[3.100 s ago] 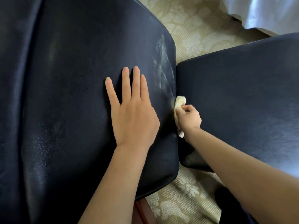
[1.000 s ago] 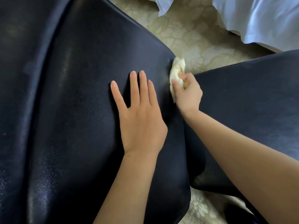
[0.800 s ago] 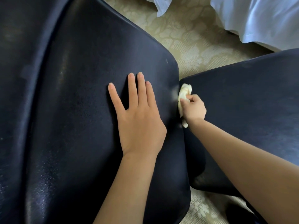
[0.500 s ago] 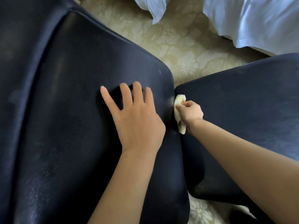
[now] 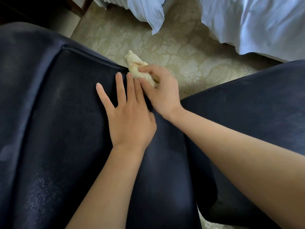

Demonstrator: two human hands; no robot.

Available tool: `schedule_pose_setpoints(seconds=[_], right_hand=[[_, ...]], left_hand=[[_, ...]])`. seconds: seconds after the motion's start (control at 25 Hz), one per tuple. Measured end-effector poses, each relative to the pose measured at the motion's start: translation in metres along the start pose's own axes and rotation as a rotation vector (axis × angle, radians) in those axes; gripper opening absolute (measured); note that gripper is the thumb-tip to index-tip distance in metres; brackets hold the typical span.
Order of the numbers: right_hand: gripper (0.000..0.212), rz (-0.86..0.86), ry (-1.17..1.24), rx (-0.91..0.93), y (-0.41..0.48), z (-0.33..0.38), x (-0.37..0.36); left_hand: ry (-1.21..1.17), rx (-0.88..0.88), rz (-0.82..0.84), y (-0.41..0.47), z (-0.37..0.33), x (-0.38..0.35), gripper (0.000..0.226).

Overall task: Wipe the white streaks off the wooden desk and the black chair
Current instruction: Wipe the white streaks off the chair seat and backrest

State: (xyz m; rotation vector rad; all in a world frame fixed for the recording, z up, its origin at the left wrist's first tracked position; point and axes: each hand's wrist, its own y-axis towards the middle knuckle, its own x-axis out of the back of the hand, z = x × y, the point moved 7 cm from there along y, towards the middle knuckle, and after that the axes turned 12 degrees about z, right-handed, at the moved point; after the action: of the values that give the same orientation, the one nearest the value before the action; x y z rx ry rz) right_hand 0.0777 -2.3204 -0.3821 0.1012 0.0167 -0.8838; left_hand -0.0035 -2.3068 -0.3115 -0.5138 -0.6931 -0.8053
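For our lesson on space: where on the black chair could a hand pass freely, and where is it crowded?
Free: the chair panel between its left seam and the left hand, and the cushion beyond the right forearm. Crowded: the panel's top corner, where the right hand grips the cloth beside the left fingers.

We've got a beige floral-patterned carpet [image 5: 189, 52] with the black padded leather chair [image 5: 66, 129] standing on it, white bedsheets [image 5: 255, 22] draped far right.
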Motion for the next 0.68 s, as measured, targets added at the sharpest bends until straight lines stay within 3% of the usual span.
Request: schedule_pose_setpoints(seconds=[0.12, 0.36, 0.68], right_hand=[[0.030, 0.021, -0.090, 0.052, 0.012, -0.015, -0.006], [0.032, 0.162, -0.093, -0.560, 0.036, -0.118, 0.016], [0.032, 0.105, 0.263, -0.996, -0.079, -0.226, -0.008]], left_hand=[[-0.023, -0.011, -0.021, 0.001, -0.001, -0.002, 0.069], [0.044, -0.028, -0.012, 0.003, -0.004, -0.011, 0.068], [0.061, -0.048, -0.020, 0.004, -0.005, -0.014, 0.066]])
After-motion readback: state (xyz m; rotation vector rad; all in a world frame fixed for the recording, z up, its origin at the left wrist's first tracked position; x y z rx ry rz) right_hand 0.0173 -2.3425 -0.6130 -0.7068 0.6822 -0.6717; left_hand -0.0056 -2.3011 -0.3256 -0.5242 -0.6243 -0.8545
